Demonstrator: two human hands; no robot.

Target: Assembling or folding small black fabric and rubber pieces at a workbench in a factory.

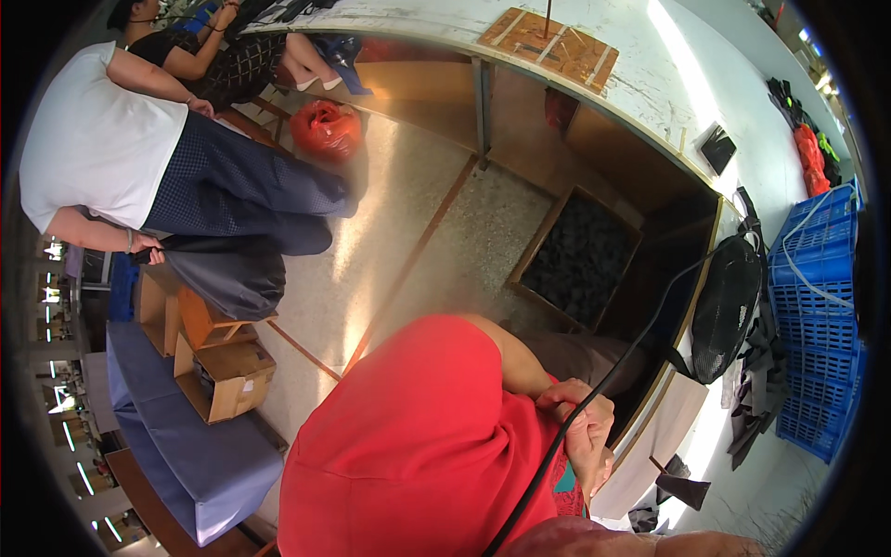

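My left hand (559,397) is brought in front of my red top and pressed against my right hand (592,436). The two hands look clasped, the left fingers curled over the right hand; the right fingers are mostly hidden. A thin black cable (603,382) crosses the view in front of them, and I cannot tell that either hand grips it. Beyond my hands, a black mesh bag (727,311) lies by the edge of the white worktable (640,102).
At left a person in white (111,139) holds dark cloth (227,274); another sits behind. Cardboard box (243,395), blue-grey covered bench (190,446) and red plastic bag (327,130) stand on the floor. Near the table are a bin of dark scraps (580,255), wooden board (548,51) and blue crates (815,325).
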